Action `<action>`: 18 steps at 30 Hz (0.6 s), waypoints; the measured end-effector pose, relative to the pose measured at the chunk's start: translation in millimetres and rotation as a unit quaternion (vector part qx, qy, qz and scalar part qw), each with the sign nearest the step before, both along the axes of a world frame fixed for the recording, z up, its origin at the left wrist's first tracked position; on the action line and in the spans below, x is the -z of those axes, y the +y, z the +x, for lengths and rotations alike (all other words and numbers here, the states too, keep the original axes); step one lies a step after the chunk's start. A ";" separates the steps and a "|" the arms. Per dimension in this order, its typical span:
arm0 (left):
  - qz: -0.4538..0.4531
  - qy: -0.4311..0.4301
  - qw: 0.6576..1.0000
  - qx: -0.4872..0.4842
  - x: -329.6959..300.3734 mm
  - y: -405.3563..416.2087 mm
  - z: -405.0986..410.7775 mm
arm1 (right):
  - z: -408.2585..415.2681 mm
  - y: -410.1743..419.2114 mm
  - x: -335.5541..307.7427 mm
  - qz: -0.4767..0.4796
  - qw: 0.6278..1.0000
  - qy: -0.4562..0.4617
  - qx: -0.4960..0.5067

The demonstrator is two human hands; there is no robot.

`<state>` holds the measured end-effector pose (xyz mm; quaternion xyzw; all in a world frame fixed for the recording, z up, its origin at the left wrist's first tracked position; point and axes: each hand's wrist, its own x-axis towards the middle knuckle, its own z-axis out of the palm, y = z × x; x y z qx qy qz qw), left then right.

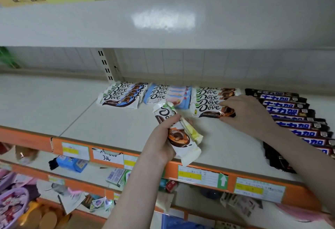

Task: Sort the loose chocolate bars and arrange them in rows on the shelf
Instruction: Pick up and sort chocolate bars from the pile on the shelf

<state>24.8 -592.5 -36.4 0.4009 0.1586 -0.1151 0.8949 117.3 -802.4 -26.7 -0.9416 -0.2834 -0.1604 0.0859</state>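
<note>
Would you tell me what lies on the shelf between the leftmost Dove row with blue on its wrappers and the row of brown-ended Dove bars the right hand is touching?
In the head view, a row of light-blue Dove bars lies between them.

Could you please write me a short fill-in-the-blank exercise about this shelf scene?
1. The left hand holds ____ bars above the shelf.
2. The right hand touches the front bar of the ____ Dove row.
3. The dark-wrapped bars lie to the ____ of the Dove rows.

Missing words: Dove; rightmost; right
</note>
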 end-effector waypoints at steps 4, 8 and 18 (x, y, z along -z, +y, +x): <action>0.002 -0.010 1.000 0.012 2.4 0.9 1.6 | 0.2 4.4 -0.3 0.005 1.000 0.004 0.008; 0.008 -0.022 1.000 0.020 3.5 2.0 2.5 | 0.5 6.1 2.0 0.007 1.000 0.011 0.013; 0.004 -0.020 1.000 0.013 1.3 3.0 1.0 | -2.3 3.4 0.0 -0.024 0.999 0.019 0.020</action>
